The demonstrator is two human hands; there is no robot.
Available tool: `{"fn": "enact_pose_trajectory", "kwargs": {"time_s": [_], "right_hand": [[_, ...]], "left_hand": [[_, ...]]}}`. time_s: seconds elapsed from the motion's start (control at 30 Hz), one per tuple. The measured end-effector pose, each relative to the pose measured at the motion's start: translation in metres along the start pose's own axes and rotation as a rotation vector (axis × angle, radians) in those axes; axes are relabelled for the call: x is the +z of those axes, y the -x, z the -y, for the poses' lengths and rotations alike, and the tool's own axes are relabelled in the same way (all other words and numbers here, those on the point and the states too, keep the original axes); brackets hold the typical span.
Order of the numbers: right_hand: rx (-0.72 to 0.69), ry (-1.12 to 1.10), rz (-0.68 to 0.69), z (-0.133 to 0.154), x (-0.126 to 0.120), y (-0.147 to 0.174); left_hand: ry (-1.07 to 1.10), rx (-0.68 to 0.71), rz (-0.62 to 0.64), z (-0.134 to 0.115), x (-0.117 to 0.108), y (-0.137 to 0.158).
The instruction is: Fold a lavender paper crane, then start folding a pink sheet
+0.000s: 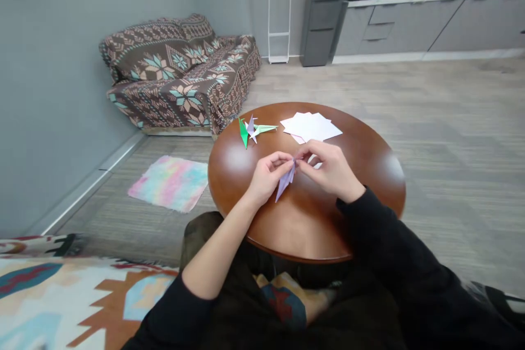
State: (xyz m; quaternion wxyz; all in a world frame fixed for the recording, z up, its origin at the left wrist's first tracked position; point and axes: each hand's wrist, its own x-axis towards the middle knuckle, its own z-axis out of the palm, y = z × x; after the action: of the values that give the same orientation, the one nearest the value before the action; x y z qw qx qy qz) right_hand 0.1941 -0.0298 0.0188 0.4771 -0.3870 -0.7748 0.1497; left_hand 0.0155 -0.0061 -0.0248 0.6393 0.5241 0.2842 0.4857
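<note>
A folded piece of purple origami paper (284,182) hangs between my two hands, its long point aimed down toward the near side of the table. My left hand (268,174) pinches its upper left part between thumb and fingers. From the other side, my right hand (326,168) grips the top tip with thumb and forefinger; the fingertips hide that end. Beyond my hands, finished paper cranes stand in a cluster: a green one (243,132), a purple one (251,128) and a pale green one (262,129). To their right lies a fanned pile of white paper sheets (311,126).
The round brown table (373,164) is right in front of my knees. A sofa with a patterned cover (164,74) stands at the far left, near a pastel rug (172,183). Grey kitchen cabinets (414,30) and a fridge (324,11) line the back.
</note>
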Motion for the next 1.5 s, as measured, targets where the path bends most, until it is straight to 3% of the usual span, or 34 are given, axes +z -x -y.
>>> {"fn": "enact_pose_trajectory", "kwargs": {"time_s": [0.17,0.3,0.6,0.8,1.07,1.37,1.5], "right_hand": [[-0.075,-0.029,-0.110,0.001,0.009,0.005],[-0.043,-0.050,-0.226,0.005,0.020,0.012],[0.418,-0.577,-0.222,0.025,0.017,0.008],[0.634,-0.672,-0.119,0.035,0.008,0.006],[0.531,-0.498,-0.014,0.030,0.006,0.010],[0.272,-0.089,0.038,0.030,0.003,0.008],[0.267,-0.055,0.065,0.034,0.002,0.007]], "left_hand": [[-0.006,0.055,0.003,-0.002,0.002,0.001],[-0.008,0.121,-0.024,-0.003,0.003,0.002],[-0.098,0.222,-0.044,-0.006,0.002,0.001],[-0.177,0.285,-0.073,-0.010,0.005,0.006],[-0.225,0.296,-0.046,-0.009,0.001,0.007],[-0.232,0.305,-0.047,-0.008,-0.002,0.006],[-0.251,0.330,-0.026,-0.010,-0.002,0.007]]}}
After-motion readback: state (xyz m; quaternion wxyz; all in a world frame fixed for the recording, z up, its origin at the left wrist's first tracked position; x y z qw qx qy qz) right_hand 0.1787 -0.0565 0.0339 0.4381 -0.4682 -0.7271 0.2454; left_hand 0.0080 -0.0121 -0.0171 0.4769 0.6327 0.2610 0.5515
